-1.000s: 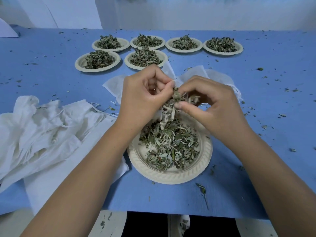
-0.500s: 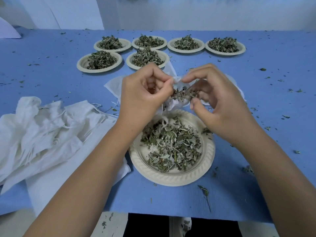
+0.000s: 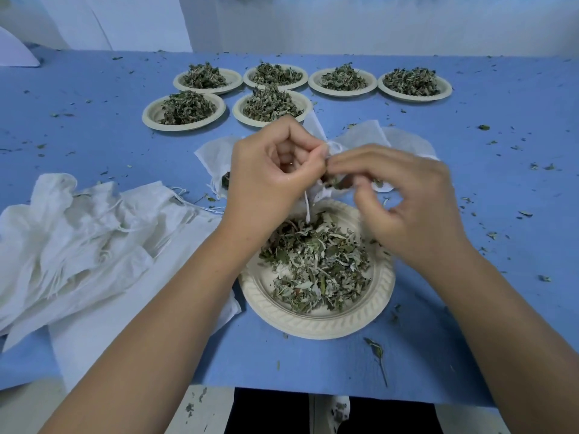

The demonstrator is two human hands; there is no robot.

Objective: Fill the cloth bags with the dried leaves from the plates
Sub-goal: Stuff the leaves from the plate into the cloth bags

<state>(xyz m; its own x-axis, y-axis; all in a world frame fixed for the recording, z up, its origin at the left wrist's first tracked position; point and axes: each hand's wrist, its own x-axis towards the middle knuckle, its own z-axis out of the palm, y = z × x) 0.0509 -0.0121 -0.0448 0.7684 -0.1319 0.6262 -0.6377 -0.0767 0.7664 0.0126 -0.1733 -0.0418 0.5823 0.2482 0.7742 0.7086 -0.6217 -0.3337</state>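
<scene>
Spare bags (image 3: 78, 233): white, crumpled heap, left of near plate (image 3: 313, 324). Left hand (image 3: 272, 173): above plate's far rim, fingers curled, pinching cloth bag (image 3: 322, 193) mouth. Bag: small, white, thin, bunched; green leaf bits at opening; string (image 3: 306, 208) hanging onto plate's dried leaves (image 3: 316, 261), grey-green, loose. Right hand (image 3: 407, 202): above plate's far right rim, fingers curled at bag mouth; grip cannot be determined.
</scene>
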